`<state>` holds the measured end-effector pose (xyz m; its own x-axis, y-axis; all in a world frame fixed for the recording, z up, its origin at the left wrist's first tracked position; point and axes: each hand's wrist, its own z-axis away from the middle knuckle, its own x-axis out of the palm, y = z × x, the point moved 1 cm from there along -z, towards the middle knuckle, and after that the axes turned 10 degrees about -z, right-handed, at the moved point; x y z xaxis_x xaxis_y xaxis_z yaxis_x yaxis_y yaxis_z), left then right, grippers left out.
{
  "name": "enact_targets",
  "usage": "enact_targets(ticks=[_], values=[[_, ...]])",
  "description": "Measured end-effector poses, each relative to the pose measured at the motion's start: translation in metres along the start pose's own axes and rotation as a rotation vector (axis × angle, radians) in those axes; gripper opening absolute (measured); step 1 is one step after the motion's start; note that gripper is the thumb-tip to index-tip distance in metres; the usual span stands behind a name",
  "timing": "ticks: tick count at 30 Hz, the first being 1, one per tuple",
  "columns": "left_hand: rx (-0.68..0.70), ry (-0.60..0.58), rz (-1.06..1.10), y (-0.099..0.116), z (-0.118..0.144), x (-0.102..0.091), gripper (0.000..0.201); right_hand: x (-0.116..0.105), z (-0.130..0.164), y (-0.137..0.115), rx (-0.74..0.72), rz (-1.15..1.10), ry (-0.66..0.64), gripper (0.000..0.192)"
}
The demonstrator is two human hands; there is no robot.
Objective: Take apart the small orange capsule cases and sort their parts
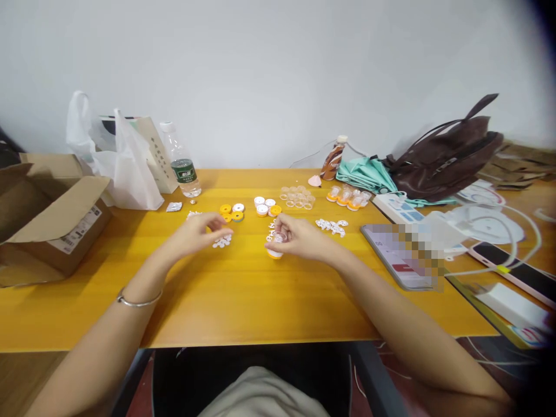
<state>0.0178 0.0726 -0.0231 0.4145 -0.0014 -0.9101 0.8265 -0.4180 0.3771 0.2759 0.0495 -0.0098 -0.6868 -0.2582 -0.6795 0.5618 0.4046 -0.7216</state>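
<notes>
My right hand (295,236) has its fingers wrapped round a small clear cup with a white and orange base (274,253), low over the table. My left hand (195,233) hovers with thumb and fingers apart, beside a little heap of small white pieces (222,241); I see nothing in its grip. Just behind the left hand sit several yellow and white round caps (237,216). Farther along is a group of white and orange round caps (262,211). Small white pronged parts (271,234) lie partly hidden by my right hand.
Clear rings (299,200) and finished-looking clear cups with orange bases (354,200) stand at the back. Flat white parts (331,226) lie right of my hand, near a tablet (399,255). A water bottle (185,168) and cardboard box (61,226) are at left; a brown bag (447,156) is at right.
</notes>
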Motion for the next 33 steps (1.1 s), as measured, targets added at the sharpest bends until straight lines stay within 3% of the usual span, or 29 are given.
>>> enact_targets(ticks=[2,4,9,15,23,26,29,31,33], values=[[0.106,-0.144,0.142,0.032,0.007,0.022,0.044,0.007,0.002,-0.002,-0.010,0.007,0.080,0.030],[0.163,-0.193,0.171,0.056,0.014,0.043,0.045,0.013,0.006,-0.004,-0.023,0.030,0.142,0.030],[0.071,-0.011,0.218,0.073,0.022,0.073,0.041,0.027,0.014,-0.005,-0.028,0.166,0.221,0.029],[0.086,-0.026,0.338,0.070,0.023,0.075,0.034,0.042,0.018,-0.006,-0.022,0.170,0.228,0.028],[0.108,-0.026,0.438,0.067,0.025,0.065,0.021,0.049,0.020,-0.011,-0.069,-0.069,0.265,0.026],[0.177,-0.045,0.448,0.069,0.027,0.060,0.016,0.048,0.023,-0.013,-0.119,-0.137,0.213,0.024],[0.228,-0.070,0.429,0.068,0.026,0.056,0.014,0.041,0.027,-0.014,-0.197,-0.178,0.078,0.015],[0.233,-0.071,0.412,0.066,0.025,0.055,0.013,0.035,0.029,-0.014,-0.278,-0.186,0.009,0.022],[0.231,-0.062,0.399,0.064,0.023,0.054,0.016,0.032,0.029,-0.014,-0.362,-0.158,0.021,0.042]])
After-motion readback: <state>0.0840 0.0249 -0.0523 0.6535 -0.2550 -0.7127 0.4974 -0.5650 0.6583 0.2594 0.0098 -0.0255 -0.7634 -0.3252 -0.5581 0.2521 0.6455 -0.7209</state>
